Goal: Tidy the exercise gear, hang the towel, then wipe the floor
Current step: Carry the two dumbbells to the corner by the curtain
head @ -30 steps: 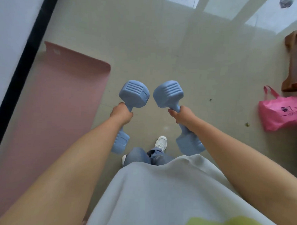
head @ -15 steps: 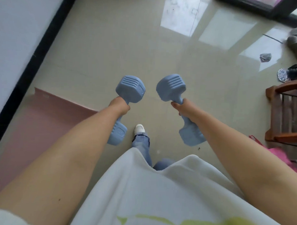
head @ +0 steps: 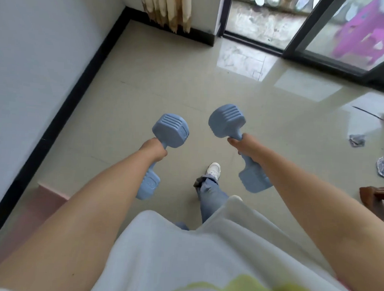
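Note:
I carry two light-blue dumbbells above the beige tile floor. My left hand (head: 153,148) grips the handle of the left dumbbell (head: 171,130), whose lower head shows under my forearm. My right hand (head: 243,145) grips the handle of the right dumbbell (head: 227,120), its other head hanging below my wrist. A corner of the pink exercise mat (head: 47,197) lies on the floor at the lower left, beside the wall. No towel is recognisable in view.
A white wall with a black skirting board (head: 80,84) runs along the left. A curtain hem (head: 167,9) hangs in the far corner beside a sliding glass door (head: 299,40). Small cloth scraps (head: 356,140) lie at the right, near a wooden chair (head: 376,195).
I have walked forward with both dumbbells; the mat has dropped back to the lower left, the pink bag has left the view, and the corner, curtain and glass door have come into sight.

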The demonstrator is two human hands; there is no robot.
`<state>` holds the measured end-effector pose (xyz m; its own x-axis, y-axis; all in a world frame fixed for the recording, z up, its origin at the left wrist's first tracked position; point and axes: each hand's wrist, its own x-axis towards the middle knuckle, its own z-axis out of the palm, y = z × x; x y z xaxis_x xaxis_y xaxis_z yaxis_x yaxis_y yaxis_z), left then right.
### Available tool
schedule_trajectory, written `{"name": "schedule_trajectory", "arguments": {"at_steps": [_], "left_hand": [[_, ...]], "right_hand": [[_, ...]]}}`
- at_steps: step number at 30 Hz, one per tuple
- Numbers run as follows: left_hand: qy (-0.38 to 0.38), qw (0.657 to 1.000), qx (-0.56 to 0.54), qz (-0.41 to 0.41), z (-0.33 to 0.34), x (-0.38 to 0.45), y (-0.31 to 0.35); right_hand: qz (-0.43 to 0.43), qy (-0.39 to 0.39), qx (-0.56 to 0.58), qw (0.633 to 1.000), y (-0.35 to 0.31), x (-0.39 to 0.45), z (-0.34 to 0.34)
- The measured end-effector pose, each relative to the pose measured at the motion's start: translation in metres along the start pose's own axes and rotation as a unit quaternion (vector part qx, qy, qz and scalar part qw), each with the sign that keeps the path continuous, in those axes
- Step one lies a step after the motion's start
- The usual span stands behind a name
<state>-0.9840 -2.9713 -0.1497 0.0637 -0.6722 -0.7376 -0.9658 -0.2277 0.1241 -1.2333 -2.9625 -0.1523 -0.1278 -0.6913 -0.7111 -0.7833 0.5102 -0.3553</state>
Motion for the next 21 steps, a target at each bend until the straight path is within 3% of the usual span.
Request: {"name": "schedule_trajectory", "arguments": {"at_steps": [10,21], "left_hand": [[-0.010,0.999,-0.035,-0.041,-0.154,0.153,0.082],[-0.036,0.996,-0.060,-0.053,-0.318,0.362,0.104]], "right_hand": [[-0.003,-0.033,-0.040,0.999,-0.105,0.178,-0.151],[0.010,-0.045,-0.063,0.997,-0.248,0.383,-0.236]]}}
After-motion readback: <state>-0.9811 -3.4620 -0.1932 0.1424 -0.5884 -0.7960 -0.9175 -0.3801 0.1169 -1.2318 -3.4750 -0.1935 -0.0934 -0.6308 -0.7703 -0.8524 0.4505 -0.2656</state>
